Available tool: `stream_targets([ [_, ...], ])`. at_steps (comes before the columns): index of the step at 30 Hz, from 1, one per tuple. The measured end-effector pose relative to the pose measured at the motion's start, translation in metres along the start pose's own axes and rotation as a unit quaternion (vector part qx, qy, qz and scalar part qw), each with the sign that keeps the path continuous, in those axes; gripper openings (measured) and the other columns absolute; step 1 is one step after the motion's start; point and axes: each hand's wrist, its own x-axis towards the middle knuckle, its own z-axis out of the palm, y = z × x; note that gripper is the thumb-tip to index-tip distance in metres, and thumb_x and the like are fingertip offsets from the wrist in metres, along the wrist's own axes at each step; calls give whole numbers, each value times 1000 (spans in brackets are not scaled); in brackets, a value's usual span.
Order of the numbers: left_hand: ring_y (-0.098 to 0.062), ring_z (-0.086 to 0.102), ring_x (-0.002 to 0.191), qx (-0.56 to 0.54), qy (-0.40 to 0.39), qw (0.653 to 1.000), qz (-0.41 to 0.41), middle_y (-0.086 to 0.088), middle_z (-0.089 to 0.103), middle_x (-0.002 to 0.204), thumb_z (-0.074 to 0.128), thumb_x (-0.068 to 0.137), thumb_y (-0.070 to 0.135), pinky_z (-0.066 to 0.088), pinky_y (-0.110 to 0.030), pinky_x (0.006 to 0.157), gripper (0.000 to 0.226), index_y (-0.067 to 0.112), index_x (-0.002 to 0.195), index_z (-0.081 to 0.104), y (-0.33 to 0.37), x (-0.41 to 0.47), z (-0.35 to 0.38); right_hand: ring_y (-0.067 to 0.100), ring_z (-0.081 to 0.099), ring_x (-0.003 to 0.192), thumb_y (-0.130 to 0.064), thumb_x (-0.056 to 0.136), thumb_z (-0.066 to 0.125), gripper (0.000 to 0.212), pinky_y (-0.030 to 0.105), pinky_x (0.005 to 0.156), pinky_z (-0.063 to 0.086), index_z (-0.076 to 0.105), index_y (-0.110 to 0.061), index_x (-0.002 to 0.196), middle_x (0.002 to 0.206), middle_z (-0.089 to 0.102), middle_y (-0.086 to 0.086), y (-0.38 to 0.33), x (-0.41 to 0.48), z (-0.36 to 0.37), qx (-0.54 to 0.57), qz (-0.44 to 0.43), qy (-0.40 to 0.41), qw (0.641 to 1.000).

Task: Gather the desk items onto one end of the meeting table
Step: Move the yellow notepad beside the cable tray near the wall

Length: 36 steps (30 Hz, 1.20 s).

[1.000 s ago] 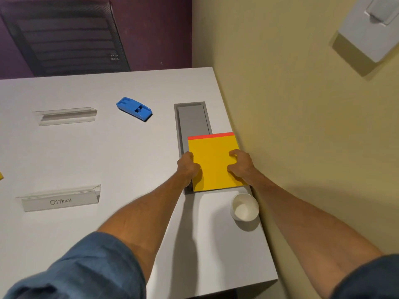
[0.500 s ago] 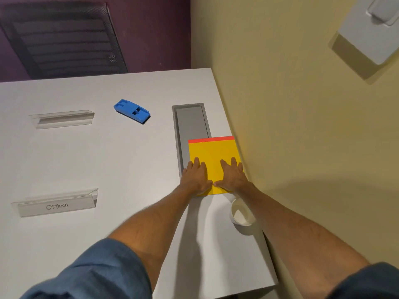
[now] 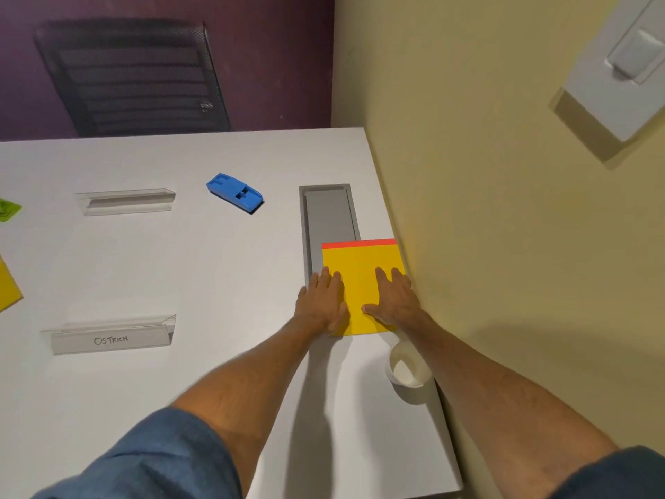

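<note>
A yellow notepad (image 3: 363, 279) with a red top strip lies flat at the right end of the white table (image 3: 201, 268), next to the wall. My left hand (image 3: 320, 304) rests flat on its left edge, fingers straight. Over the pad's lower right part lies my right hand (image 3: 394, 300), flat with straight fingers. A white paper cup (image 3: 408, 374) stands just below the pad, under my right forearm. A blue stapler (image 3: 235, 192) lies farther back. Two clear name holders, one empty (image 3: 126, 201) and one reading OSTRICH (image 3: 109, 336), stand to the left.
A grey cable hatch (image 3: 329, 214) is set into the table, partly under the pad. A green note (image 3: 8, 209) and a yellow sheet (image 3: 7, 286) show at the left edge. A black mesh chair (image 3: 133, 77) stands behind the table. The yellow wall (image 3: 503, 246) borders the right side.
One second ago both hands gripped the notepad's sides with curled fingers. They have since flattened onto the pad, which stays beside the wall.
</note>
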Motion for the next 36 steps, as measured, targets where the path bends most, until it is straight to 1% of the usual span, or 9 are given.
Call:
stream_targets([
  [4,-31,0,149,30,11,999,-27,-9,-3,162,28,101,47,8,-50,119,65,17,154,4,-18,-17,-28,35,14,147,-52,95,47,81,47,117,23,10,-11,153,160,12,16,-28,-10,-17,-11,-28,46,998],
  [8,-28,-3,149,67,56,995,-56,-8,-4,162,21,100,53,2,-49,120,67,17,154,3,-43,-48,-74,30,15,148,-60,95,36,80,46,117,23,8,-13,154,160,15,11,-79,-28,-34,-56,-103,90,989],
  [12,-27,-4,149,98,102,986,-90,-8,-5,162,18,99,56,-1,-50,119,69,17,154,2,-78,-92,-116,28,1,150,-67,93,24,81,47,120,9,-1,-20,154,163,-1,6,-141,-51,-49,-70,-131,73,986],
  [14,-27,-5,149,107,118,981,-110,-8,-6,162,17,98,57,-3,-51,118,70,18,154,2,-97,-116,-133,28,-2,150,-67,93,21,81,49,120,7,-2,-21,154,163,-3,7,-171,-64,-54,-74,-157,73,982],
  [21,-28,-6,149,122,157,961,-191,-7,-9,162,16,96,61,-5,-53,117,72,21,154,0,-168,-228,-173,28,-1,150,-68,93,19,80,48,120,3,1,-20,154,163,-2,8,-285,-133,-49,-79,-253,90,960],
  [27,-29,-2,149,101,207,941,-248,-7,-4,162,19,97,60,-4,-53,116,72,20,154,6,-233,-348,-190,28,-3,150,-69,92,18,80,48,120,3,0,-21,154,163,-4,7,-385,-212,-22,-91,-313,101,940],
  [32,-28,4,149,105,241,928,-265,-6,2,162,23,96,62,1,-54,117,73,20,154,11,-285,-450,-193,27,1,150,-67,93,22,79,48,120,6,6,-20,155,163,2,7,-455,-286,9,-71,-360,111,924],
  [36,-28,2,149,88,246,923,-284,-6,2,162,25,95,63,-1,-55,117,74,20,154,13,-321,-519,-198,28,3,149,-66,94,25,79,49,120,8,6,-19,155,163,4,8,-506,-334,30,-64,-389,126,910],
])
